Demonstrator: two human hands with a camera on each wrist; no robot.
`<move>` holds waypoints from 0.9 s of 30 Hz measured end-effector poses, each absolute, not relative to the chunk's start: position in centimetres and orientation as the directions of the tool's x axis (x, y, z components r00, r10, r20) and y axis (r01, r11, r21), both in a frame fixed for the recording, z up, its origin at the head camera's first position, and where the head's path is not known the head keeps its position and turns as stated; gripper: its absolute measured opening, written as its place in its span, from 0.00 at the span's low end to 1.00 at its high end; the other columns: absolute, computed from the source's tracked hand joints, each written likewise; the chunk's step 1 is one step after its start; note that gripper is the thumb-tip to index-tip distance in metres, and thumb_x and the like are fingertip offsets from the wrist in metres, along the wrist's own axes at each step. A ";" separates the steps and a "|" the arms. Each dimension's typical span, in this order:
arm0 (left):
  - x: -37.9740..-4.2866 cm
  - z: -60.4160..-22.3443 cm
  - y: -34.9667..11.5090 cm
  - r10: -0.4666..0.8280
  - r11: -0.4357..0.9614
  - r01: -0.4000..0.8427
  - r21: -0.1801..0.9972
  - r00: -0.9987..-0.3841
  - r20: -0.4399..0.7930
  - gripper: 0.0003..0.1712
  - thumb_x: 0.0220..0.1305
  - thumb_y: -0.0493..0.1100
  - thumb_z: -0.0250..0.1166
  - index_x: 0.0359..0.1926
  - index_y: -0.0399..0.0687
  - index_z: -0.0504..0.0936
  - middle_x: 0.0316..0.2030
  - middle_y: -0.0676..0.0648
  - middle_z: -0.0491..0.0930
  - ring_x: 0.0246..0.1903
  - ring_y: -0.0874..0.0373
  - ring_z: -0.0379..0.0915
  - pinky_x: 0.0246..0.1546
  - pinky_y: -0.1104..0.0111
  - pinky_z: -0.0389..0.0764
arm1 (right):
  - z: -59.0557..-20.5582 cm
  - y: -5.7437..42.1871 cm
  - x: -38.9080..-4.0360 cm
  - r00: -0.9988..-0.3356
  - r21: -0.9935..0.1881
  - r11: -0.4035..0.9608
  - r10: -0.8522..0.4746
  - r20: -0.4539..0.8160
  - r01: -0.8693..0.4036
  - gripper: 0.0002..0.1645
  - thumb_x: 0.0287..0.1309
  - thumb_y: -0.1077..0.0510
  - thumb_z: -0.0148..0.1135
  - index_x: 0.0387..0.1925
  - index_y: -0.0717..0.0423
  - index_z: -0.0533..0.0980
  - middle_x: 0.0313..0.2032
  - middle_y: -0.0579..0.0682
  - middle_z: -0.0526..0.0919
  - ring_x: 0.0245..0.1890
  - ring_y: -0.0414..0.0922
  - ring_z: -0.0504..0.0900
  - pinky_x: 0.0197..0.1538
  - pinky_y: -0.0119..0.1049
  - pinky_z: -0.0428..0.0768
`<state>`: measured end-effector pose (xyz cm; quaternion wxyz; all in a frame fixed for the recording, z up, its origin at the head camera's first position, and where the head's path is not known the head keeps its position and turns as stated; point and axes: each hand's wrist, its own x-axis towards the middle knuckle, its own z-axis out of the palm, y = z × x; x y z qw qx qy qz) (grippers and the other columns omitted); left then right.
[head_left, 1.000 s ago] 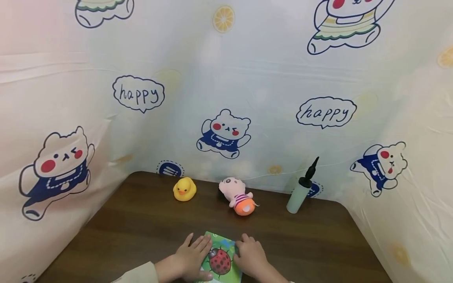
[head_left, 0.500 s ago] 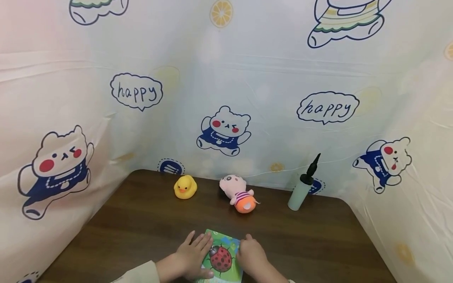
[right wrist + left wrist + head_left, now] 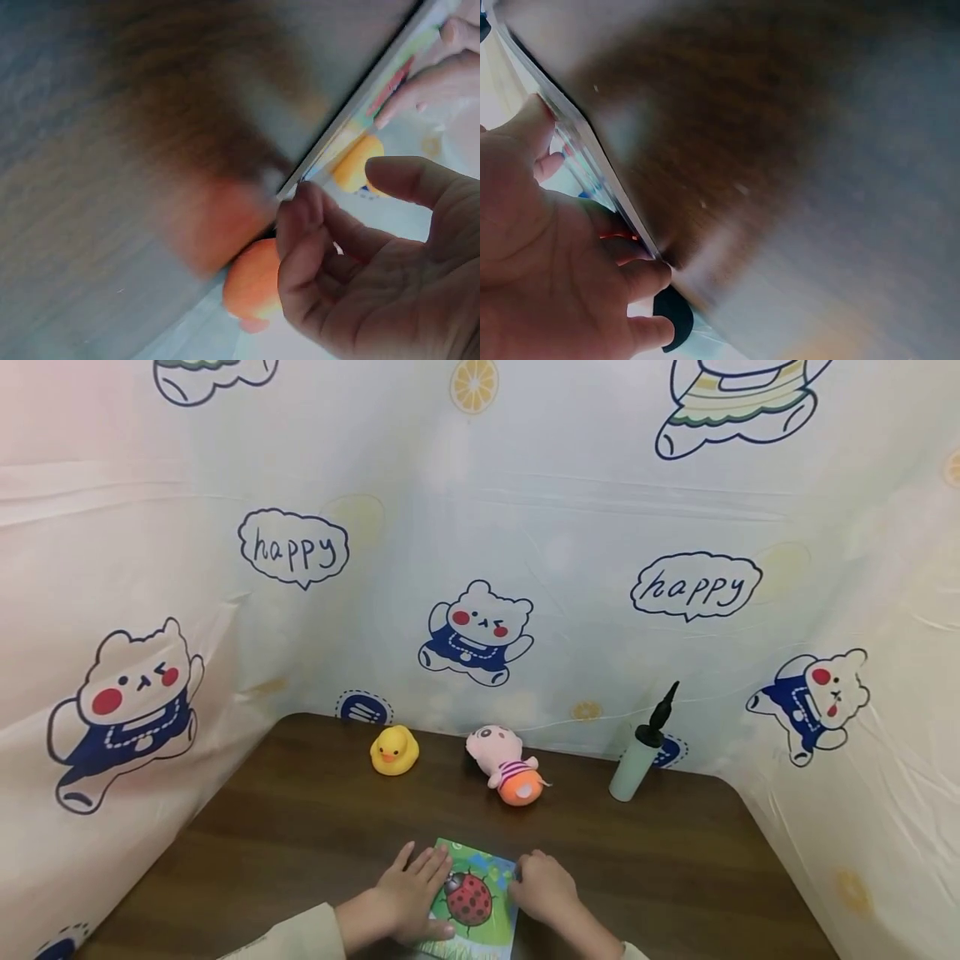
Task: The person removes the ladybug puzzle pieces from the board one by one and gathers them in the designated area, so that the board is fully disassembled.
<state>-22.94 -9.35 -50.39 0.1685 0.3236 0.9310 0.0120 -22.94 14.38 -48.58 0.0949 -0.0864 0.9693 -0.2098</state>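
Note:
A flat square board with a red ladybug picture on green (image 3: pixel 468 902) lies on the brown table (image 3: pixel 300 827), near its front. My left hand (image 3: pixel 412 893) rests along its left side, fingers straight and thumb spread over the lower part. At the upper right corner is my right hand (image 3: pixel 543 887), its fingers curled. In the right wrist view, the curled fingers (image 3: pixel 311 210) touch the corner of the board's pale edge, and the thumb stands apart from them. Whether they grip anything there is unclear. The left wrist view shows the board edge-on beside my left hand (image 3: pixel 562 247).
Behind the board, a yellow rubber duck (image 3: pixel 394 750), a pink plush toy in orange shorts (image 3: pixel 508 766) and a pale green hand pump with a black nozzle (image 3: pixel 636 760) stand or lie along the back. A printed cloth (image 3: pixel 570 527) hangs behind and at both sides.
My right hand has shifted slightly right at the board's corner, and more of that corner shows. My left hand stays on the left side. The head view has tilted slightly.

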 end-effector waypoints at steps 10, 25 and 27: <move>-24.0 -49.4 -9.1 0.569 0.813 0.576 0.078 -0.760 -0.314 0.54 0.55 0.77 0.47 0.72 0.49 0.53 0.73 0.47 0.48 0.71 0.49 0.44 0.67 0.46 0.42 | -48.2 15.1 -24.6 -0.956 -0.623 0.781 -0.215 -0.199 -0.046 0.12 0.51 0.59 0.58 0.35 0.63 0.80 0.33 0.51 0.81 0.31 0.46 0.77 0.35 0.46 0.76; -24.6 -53.1 -9.8 0.589 0.802 0.575 0.162 -0.718 -0.371 0.54 0.50 0.80 0.47 0.72 0.56 0.54 0.72 0.53 0.50 0.70 0.54 0.47 0.65 0.45 0.47 | -49.1 16.4 -23.3 -0.908 -0.836 0.532 -0.272 -0.318 0.133 0.15 0.51 0.65 0.52 0.39 0.69 0.78 0.34 0.52 0.80 0.26 0.43 0.73 0.30 0.36 0.74; -25.0 -53.9 -10.1 0.614 0.785 0.593 0.178 -0.705 -0.357 0.56 0.48 0.81 0.48 0.72 0.56 0.54 0.72 0.52 0.50 0.70 0.54 0.47 0.65 0.44 0.48 | -48.8 16.4 -23.2 -0.914 -0.827 0.550 -0.267 -0.307 0.118 0.15 0.53 0.64 0.52 0.40 0.69 0.78 0.35 0.53 0.81 0.27 0.44 0.74 0.32 0.40 0.75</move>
